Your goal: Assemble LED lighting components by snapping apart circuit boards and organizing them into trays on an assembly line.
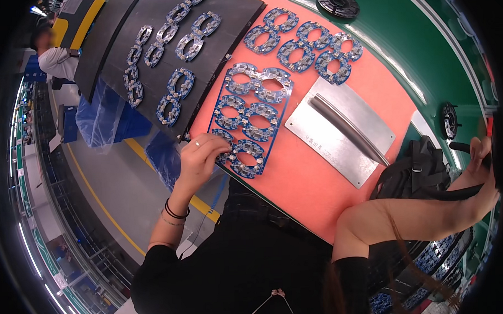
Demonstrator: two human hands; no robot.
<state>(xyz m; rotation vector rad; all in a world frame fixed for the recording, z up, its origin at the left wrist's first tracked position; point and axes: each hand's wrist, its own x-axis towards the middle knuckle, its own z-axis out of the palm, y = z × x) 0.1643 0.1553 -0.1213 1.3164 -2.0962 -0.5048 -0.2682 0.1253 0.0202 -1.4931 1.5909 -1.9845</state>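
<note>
A panel of blue ring-shaped circuit boards (273, 135) lies on the pink mat at the edge nearest me. At its lower left corner, the bent fingers of my left hand (200, 157) close on the circuit board panel, hiding part of one ring. My right arm stretches far to the right. There my right hand (477, 159) is curled at the picture's rim beside a black curved part (465, 146); what its fingers grip is cut off by the dark edge. To the right of the panel rests a metal plate with a raised bar (339, 133).
Several separated board pairs (298, 57) lie on the pink mat (297, 184). More sit on a black belt (212, 58) at the left. A black bag-like bundle (415, 165) is near my right forearm. Far left stands another person (58, 61). Stacked boards (427, 264) are at lower right.
</note>
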